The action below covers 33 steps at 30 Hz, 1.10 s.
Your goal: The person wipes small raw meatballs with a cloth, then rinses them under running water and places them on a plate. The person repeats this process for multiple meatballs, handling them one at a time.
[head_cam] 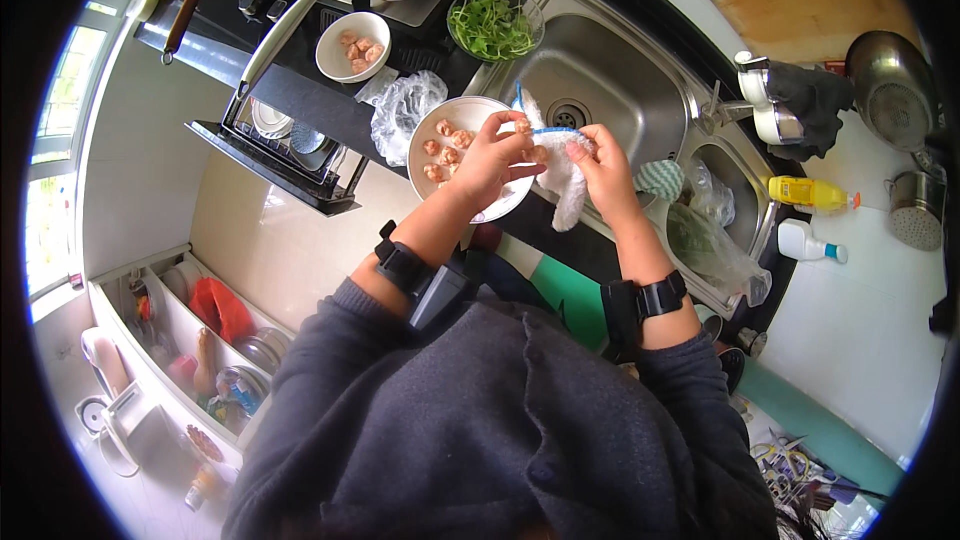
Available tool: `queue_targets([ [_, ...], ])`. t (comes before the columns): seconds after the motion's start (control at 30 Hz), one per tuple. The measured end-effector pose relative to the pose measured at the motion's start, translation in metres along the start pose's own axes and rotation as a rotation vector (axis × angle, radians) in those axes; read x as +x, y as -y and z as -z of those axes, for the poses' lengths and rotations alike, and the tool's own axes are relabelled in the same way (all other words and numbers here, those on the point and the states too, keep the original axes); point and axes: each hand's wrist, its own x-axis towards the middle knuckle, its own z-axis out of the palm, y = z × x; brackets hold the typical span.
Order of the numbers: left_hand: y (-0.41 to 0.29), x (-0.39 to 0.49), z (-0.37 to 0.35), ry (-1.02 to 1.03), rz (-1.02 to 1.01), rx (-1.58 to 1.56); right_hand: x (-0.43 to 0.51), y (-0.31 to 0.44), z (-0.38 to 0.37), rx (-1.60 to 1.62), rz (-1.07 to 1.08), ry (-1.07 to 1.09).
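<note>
My left hand [495, 157] is over the right side of a white plate [504, 204], with a couple of meatballs [535, 154] at its fingers. Several more pinkish meatballs [448, 155] lie on the plate, partly hidden behind this hand. My right hand [604, 169] grips a fluffy white cloth [564, 178] with blue edging, which hangs beside the plate at the front of the steel sink [637, 82]. The left fingertips are close to the cloth; whether they touch it I cannot tell.
A white bowl of meatballs [354, 46] and a crumpled clear plastic bag [406, 114] stand left of the sink. Leafy greens fill a glass bowl [495, 22]. Below the counter, a dish drawer [281, 157] is pulled out. A striped cloth [660, 180] lies between the basins.
</note>
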Motion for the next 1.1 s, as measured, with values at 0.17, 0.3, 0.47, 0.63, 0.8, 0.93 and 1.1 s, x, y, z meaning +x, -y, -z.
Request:
queue_targets([
  [0.17, 0.008, -0.005, -0.008, 0.068, 0.055, 0.054, -0.008, 0.008, 0.006, -0.222, 0.039, 0.049],
  [0.3, 0.007, -0.008, -0.010, 0.116, 0.040, 0.104, -0.009, 0.009, 0.009, -0.053, -0.032, -0.004],
  [0.47, -0.001, -0.012, -0.007, 0.210, 0.090, 0.018, -0.007, 0.006, 0.014, 0.210, -0.036, -0.077],
  [0.63, 0.010, -0.014, -0.019, 0.110, 0.009, 0.111, -0.007, 0.007, 0.017, 0.000, -0.007, -0.008],
  [0.8, 0.013, -0.011, -0.020, 0.154, -0.089, 0.465, -0.011, 0.005, 0.018, 0.091, -0.127, 0.041],
  [0.93, 0.010, -0.013, -0.019, 0.223, -0.081, 0.403, -0.014, 0.003, 0.018, 0.267, -0.164, 0.023],
  [1.1, 0.009, -0.021, -0.021, 0.233, 0.029, 0.093, -0.017, 0.004, 0.016, 0.555, -0.257, -0.046],
])
